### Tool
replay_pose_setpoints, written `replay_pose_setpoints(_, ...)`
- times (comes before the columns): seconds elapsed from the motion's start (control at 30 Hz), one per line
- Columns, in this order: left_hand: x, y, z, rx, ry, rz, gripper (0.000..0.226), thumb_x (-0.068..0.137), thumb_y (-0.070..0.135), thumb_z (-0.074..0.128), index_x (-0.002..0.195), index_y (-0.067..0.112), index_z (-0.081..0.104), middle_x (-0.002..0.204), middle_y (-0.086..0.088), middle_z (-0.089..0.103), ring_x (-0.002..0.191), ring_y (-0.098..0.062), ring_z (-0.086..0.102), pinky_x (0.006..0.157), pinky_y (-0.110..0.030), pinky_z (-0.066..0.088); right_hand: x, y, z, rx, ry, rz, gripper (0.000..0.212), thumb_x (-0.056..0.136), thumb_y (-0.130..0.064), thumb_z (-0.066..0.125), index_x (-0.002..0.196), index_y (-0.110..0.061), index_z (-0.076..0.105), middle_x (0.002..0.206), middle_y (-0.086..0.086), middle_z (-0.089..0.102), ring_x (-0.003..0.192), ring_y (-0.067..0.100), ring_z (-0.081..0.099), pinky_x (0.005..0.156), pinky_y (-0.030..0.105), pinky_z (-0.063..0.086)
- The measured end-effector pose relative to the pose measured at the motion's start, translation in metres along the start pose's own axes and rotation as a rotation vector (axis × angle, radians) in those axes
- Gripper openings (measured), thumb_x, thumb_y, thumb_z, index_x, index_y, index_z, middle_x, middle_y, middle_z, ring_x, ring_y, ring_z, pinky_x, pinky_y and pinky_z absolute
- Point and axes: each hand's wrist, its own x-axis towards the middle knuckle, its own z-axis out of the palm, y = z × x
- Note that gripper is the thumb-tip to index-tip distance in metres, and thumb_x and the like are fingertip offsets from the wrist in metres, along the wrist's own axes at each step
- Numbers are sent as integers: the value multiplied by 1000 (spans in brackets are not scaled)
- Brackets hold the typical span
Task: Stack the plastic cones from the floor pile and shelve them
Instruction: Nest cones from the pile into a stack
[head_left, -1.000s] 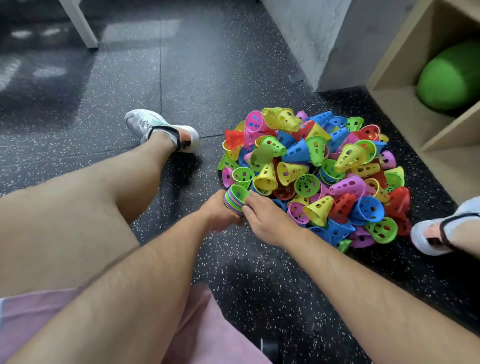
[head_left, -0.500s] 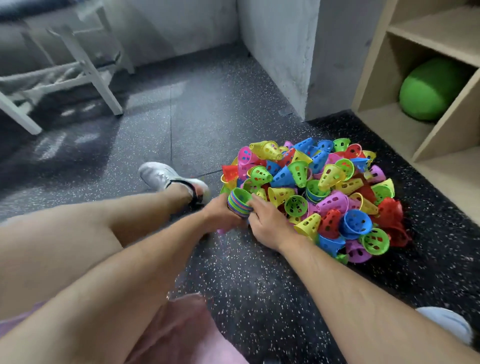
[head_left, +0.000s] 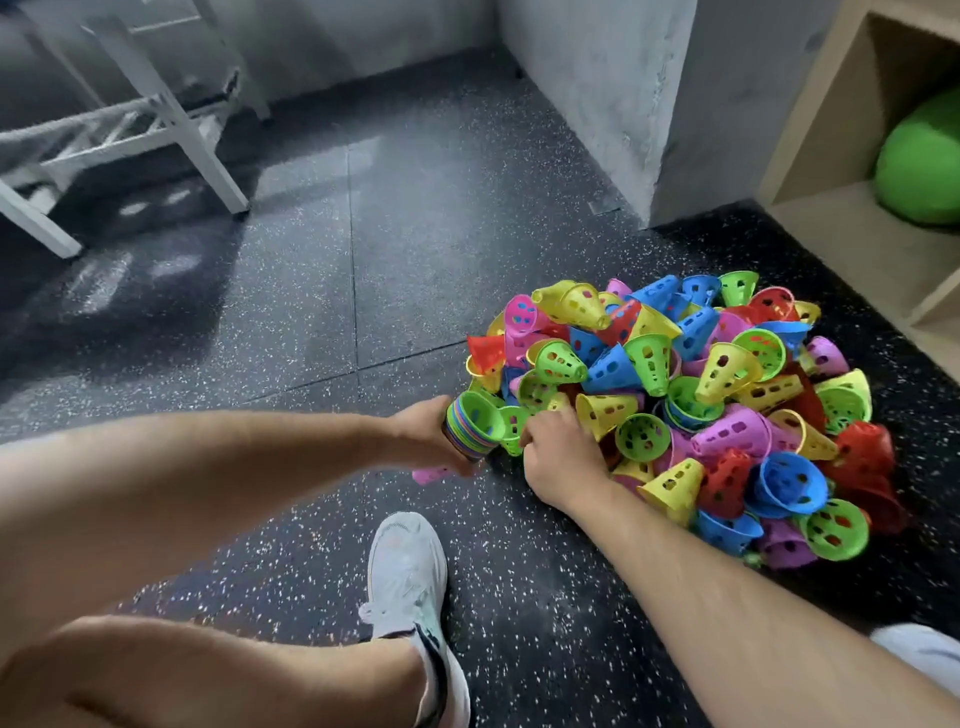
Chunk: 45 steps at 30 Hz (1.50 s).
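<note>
Step in hand, by judgement: gathering and nesting, early stage, with most of pile of loose cones (head_left: 675, 395) unstacked at centre right of frame; shelving not yet begun, with shelf unit (head_left: 831, 218) at upper right and a green ball (head_left: 924, 161) inside; left hand (head_left: 423, 436), centre of frame, wrapped round nested stack (head_left: 470, 428), mouth tilted toward pile, green cone outermost; right hand (head_left: 563, 454), just right of stack, knuckles up, fingers curled down onto a green cone (head_left: 511, 423) at pile edge; grip or mere touch not determinable; next, likely: seat that cone squarely into stack mouth; align axes to avoid jamming; retrieve also pink cone (head_left: 434, 474) lying just below left hand.
</note>
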Motion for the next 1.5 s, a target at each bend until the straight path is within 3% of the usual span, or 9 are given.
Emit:
replay_pose_setpoints(0.17,23,-45,-2,24,-35,-6,66,57,37,94,111,25,58,103,3,71,96,-21,68,87,-37,57,32,-4,38,-348,-186,-169,40,93,-23,51,131,-24,60,153,0,37,145,29,20,120,46,19)
replay_pose_setpoints(0.33,41,-67,-8,8,-125,36,71,54,41,94,112,25,56,103,5,70,97,-17,67,88,-36,57,54,6,59,-565,-223,-204,37,92,-18,54,128,-18,62,141,2,51,144,31,24,123,46,3)
replay_pose_setpoints(0.43,56,-75,-1,-59,-108,49,76,48,44,91,114,28,56,104,7,69,96,-15,68,88,-39,58,64,8,61,-494,-105,-233,25,76,-4,70,97,-18,73,100,-1,66,118,30,48,116,44,27)
replay_pose_setpoints(0.5,65,-81,8,-107,-64,50,69,58,30,95,115,24,57,103,4,69,95,-18,68,85,-37,57,68,16,62,-322,57,-250,27,57,3,79,75,-17,71,74,-3,64,89,28,55,87,43,50)
replay_pose_setpoints(0.6,72,-95,17,-152,-10,47,66,63,26,95,117,23,57,106,5,67,97,-18,66,87,-37,56,68,20,61,1,242,-227,34,72,9,67,99,-11,72,82,4,68,84,32,59,67,43,54)
replay_pose_setpoints(0.73,67,-113,27,-155,26,65,63,64,25,95,115,20,59,106,4,63,97,-17,63,87,-34,53,66,12,51,192,379,-157,41,92,-6,63,132,-13,62,93,5,69,90,26,56,75,36,47)
replay_pose_setpoints(1.0,61,-103,69,-458,92,101,42,65,11,86,99,11,62,83,-3,64,70,-9,51,68,-34,51,50,0,52,276,520,-233,22,92,-8,68,113,-11,74,105,3,74,103,22,65,99,20,41)
replay_pose_setpoints(1.17,56,-104,93,-550,80,84,38,64,13,84,92,12,59,75,-1,60,66,-11,49,63,-33,47,49,6,54,246,473,-332,23,94,-14,66,115,-13,74,111,3,74,117,28,64,101,36,49)
replay_pose_setpoints(1.5,46,-88,111,-669,235,59,47,60,20,87,100,20,62,91,-10,71,71,-8,59,70,-41,56,31,10,55,314,348,-425,21,94,-8,67,113,-10,73,110,3,71,105,23,66,95,36,52)
